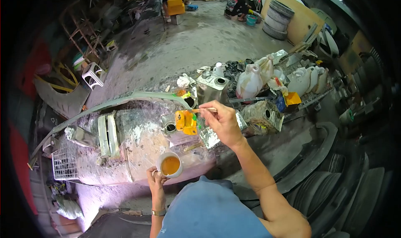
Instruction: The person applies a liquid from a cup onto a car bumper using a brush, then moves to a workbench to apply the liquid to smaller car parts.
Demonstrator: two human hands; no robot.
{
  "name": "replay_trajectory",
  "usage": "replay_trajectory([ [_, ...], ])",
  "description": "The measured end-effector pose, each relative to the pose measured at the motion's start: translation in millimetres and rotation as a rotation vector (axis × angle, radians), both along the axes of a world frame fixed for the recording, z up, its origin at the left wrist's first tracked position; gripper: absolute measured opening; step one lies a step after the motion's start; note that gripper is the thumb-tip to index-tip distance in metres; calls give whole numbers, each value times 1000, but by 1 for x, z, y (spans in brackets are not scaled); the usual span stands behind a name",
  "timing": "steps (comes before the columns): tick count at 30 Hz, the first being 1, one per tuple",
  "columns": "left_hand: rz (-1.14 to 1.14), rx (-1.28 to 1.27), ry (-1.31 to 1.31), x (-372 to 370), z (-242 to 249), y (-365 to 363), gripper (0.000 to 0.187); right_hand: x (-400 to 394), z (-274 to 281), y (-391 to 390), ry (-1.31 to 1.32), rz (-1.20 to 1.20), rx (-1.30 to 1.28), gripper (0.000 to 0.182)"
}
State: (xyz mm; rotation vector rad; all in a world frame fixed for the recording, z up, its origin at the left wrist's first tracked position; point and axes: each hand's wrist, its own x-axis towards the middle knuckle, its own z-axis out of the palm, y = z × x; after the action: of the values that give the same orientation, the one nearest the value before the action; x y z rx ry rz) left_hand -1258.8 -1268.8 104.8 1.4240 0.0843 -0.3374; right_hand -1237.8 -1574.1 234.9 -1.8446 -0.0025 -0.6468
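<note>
My left hand (156, 180), with a watch at its wrist, grips a white cup (180, 171) by its handle side. Amber-brown liquid (170, 165) lies inside the cup. Over the cluttered bench, my right hand (222, 122) pinches a thin light-coloured stick (211, 110) whose far end points left; whether it carries bristles is too small to tell. Just below that end sits a yellow-orange plastic piece (186, 122) with dark marks and a green spot. It rests on or against a metal can (169, 127) with a round opening.
A long grey curved strip (138, 95) arches across the bench. Metal cans (212, 87), plastic jugs (249, 82) and foil (209, 137) crowd the right side. A wire basket (64, 165) stands at left. Two people (238, 6) are in the background, near stacked tyres (277, 20).
</note>
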Motion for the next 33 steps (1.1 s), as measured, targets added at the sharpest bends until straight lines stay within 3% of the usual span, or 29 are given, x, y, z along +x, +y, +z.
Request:
replay_trajectory([
  [2,9,-15,24,-1,2,-2,38,-4,4,-2,7,-13,63,14],
  [5,56,-13,32,-4,-2,-3,38,-16,-11,1,-204,-19,-256,23],
  [6,59,-13,33,-4,-3,-2,39,-21,-20,5,-202,-14,-242,23],
  [8,71,3,36,-7,-2,-2,39,-32,-36,15,-237,-27,-488,27],
  [22,220,87,26,-30,7,-33,35,-58,-57,-25,-75,232,68,24],
  [33,279,105,22,-46,8,-47,35,-62,-79,-23,-22,398,65,25],
])
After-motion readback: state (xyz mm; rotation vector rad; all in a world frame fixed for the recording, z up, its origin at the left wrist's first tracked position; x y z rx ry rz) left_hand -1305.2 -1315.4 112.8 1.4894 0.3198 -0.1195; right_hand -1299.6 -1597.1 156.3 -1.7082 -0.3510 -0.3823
